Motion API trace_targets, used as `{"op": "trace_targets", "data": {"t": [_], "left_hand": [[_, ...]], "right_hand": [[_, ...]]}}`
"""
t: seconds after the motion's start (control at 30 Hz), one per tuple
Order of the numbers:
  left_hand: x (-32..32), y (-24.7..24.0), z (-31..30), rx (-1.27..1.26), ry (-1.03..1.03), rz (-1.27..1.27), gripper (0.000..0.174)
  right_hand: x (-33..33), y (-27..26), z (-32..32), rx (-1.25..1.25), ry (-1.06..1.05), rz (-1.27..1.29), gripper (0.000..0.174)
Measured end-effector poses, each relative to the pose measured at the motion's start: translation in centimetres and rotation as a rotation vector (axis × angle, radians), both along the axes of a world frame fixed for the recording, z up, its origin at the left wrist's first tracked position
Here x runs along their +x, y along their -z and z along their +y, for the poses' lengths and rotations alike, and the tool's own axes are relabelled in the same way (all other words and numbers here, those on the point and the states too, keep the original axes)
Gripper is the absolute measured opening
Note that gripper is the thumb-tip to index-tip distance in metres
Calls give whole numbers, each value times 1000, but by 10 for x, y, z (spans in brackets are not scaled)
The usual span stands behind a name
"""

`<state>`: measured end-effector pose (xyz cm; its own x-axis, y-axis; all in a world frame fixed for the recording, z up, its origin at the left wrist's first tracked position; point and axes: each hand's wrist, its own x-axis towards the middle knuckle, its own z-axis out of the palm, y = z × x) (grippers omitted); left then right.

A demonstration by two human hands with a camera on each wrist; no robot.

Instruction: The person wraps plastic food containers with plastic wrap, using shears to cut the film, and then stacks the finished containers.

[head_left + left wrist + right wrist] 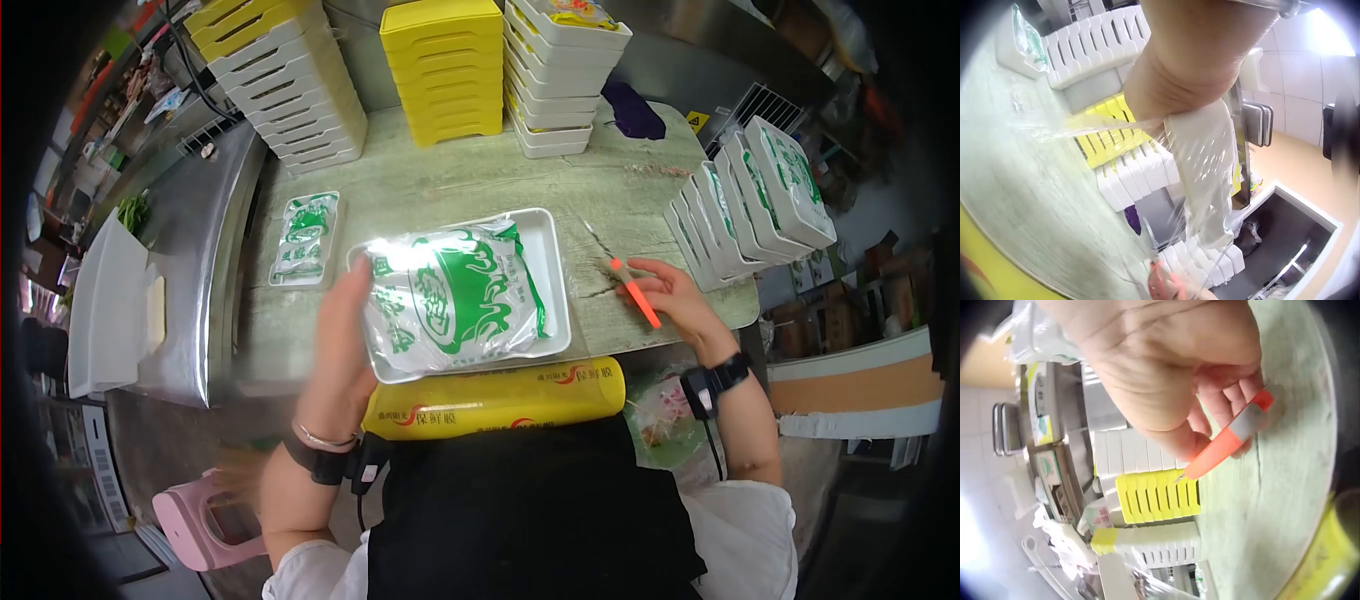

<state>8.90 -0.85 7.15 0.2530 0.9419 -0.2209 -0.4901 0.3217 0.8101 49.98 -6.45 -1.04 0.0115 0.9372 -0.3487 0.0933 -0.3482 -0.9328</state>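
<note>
My left hand (340, 350) grips the left side of a white tray (557, 290), raised and tilted over the table in the left wrist view. A silvery-white bag printed in green (450, 295) lies in it. Clear film (1104, 127) stretches from the tray toward the table. In my right hand (675, 300), to the right of the tray, is a slim orange-and-grey knife (1222, 447) with a small metal tip, held between thumb and fingers. A yellow printed roll (495, 400) lies along the table's front edge, below the tray.
A smaller wrapped tray (305, 240) lies at the left. White trays (300, 110), yellow trays (442, 75) and more white trays (560, 90) are stacked at the back. Wrapped trays (745, 205) stand leaning at the right, and a purple item (633, 110) lies behind.
</note>
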Motion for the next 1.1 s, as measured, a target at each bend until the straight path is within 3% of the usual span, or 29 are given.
{"op": "trace_targets", "data": {"t": [0.07,0.17,0.27,0.37,0.53,0.63,0.9,1.1], "left_hand": [[3,-1,4,-6,16,-25,43],[6,-3,5,-22,37,-66,44],[7,-2,6,-36,33,-81,43],[8,-3,5,-36,56,-121,43],[5,-6,2,-46,70,-154,45],[3,-6,2,-50,84,-195,46],[-5,-7,1,-83,56,-271,47],[-12,-40,-1,3,44,-374,49]], "right_hand": [[-1,-29,-33,45,9,30,57],[2,-76,-75,302,-195,-506,60],[-8,-113,-88,296,-467,-879,61],[-21,-102,-89,397,-572,-990,63],[-64,-79,-64,400,-812,-902,62],[-88,-72,-59,308,-842,-883,62],[-175,-47,-23,602,-912,-714,58],[-268,-37,4,672,-974,-639,53]]}}
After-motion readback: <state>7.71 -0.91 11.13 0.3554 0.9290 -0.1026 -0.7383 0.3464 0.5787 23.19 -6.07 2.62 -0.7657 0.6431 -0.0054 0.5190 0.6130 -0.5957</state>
